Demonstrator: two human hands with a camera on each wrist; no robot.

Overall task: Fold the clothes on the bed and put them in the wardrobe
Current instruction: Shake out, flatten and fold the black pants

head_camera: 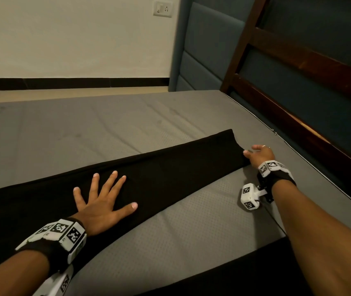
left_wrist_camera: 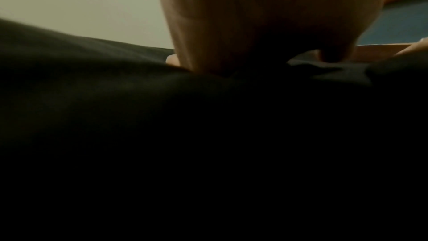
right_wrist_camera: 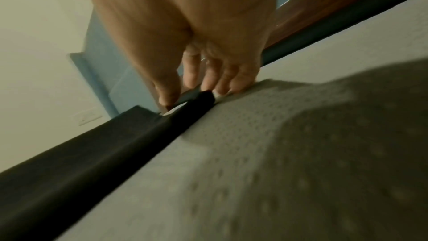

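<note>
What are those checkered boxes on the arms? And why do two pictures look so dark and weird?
Those are a person's bare arms, not a machine. The black-and-white patterned bands strapped on the wrists carry little cameras. The big picture comes from a camera on the person's head, looking down. The other two come from the wrist cameras, looking along each hand, so everything looks huge and close. The left one is mostly dark because that wrist lies low on dark cloth. On the grey mattress lies a long black piece of clothing, stretched out flat. The left hand presses on its middle with spread fingers. The right hand touches its far end with its fingertips. Nothing is lifted; the person is probably smoothing it before folding.
</note>
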